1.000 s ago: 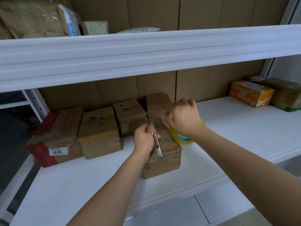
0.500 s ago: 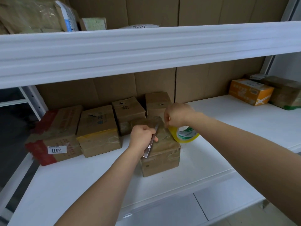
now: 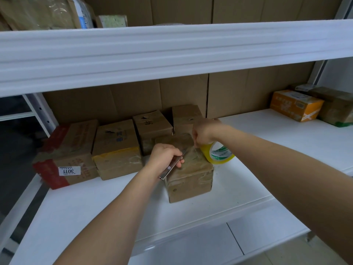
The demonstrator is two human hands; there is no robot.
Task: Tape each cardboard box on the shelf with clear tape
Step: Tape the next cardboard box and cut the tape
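On the white shelf a small cardboard box stands forward of a row of other boxes, its top and sides glossy with clear tape. The left hand is curled round a slim metal cutter, holding it slantwise over the box's left top edge, with the tip pointing up toward a stretched strip of tape; whether the blade touches the strip is hard to tell. The right hand is closed in a fist just above the far right corner of the box, seemingly pinching the strip that runs from the tape roll. The roll, yellowish with a green and white core label, stands on edge on the shelf, touching the box's right side.

Behind the box stand two plain cartons, and further left a carton with a yellow band and one with red tape and a white label. Far to the right, well apart, an orange box lies beside a dark wrapped parcel. Brown cardboard sheets line the back wall.
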